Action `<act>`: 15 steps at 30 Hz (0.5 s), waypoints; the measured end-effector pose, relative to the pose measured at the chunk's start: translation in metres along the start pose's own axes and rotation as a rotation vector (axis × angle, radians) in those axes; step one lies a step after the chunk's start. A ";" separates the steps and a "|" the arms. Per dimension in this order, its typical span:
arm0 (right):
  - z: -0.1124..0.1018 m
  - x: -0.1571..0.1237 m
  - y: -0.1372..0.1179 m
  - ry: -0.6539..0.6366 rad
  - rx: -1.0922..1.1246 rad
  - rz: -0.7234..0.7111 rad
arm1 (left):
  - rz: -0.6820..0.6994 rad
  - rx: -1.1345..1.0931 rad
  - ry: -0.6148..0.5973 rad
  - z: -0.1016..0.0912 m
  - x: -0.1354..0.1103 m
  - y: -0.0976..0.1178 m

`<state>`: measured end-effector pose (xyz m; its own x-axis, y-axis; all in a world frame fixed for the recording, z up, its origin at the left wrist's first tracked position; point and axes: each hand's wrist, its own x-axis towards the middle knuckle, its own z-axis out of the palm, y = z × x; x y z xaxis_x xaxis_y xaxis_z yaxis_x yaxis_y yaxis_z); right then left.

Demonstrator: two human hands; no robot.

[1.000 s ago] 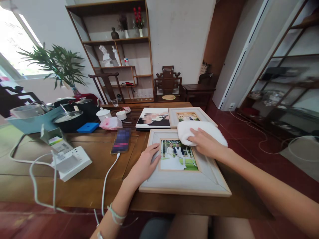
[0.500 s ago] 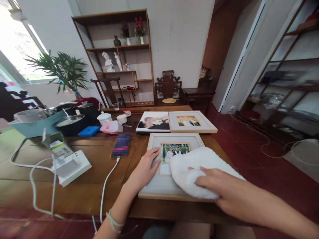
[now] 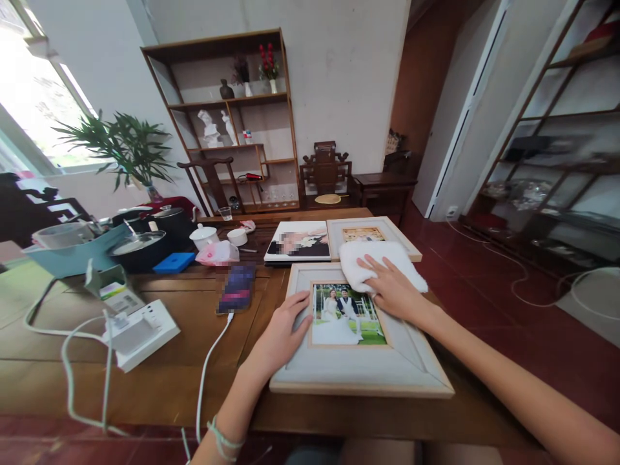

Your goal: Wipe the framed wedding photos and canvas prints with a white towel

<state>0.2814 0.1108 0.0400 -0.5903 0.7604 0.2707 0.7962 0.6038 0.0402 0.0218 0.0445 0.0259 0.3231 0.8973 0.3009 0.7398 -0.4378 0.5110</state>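
Cloth (image 3: 378,248) has moved forward, hiding the near frame's (image 3: 351,369) far-right corner.

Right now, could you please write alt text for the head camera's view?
A person's right hand lies on a white cloth covering the far right corner of a framed wedding photo; the left hand rests on its left side.

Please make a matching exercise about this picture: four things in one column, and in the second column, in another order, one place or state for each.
Things:
1. cloth
2. left hand
3. phone
4. plant

Places or states:
A. by the window
B. on the left side of the nearest picture frame
C. under the right hand
D. with a white cable plugged in

Pairs: 1-C, 2-B, 3-D, 4-A
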 end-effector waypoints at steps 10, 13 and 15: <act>-0.058 -0.070 -0.080 -0.289 0.159 -0.020 | 0.016 0.012 0.018 0.004 -0.001 -0.003; -0.068 -0.085 -0.101 -0.364 0.240 -0.025 | 0.026 0.021 0.025 0.005 -0.001 -0.004; -0.062 -0.085 -0.105 -0.328 0.260 -0.024 | 0.034 0.027 0.028 0.005 0.000 -0.004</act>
<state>0.2564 -0.0316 0.0724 -0.6525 0.7562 -0.0497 0.7467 0.6302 -0.2128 0.0217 0.0460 0.0201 0.3320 0.8799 0.3400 0.7445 -0.4657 0.4784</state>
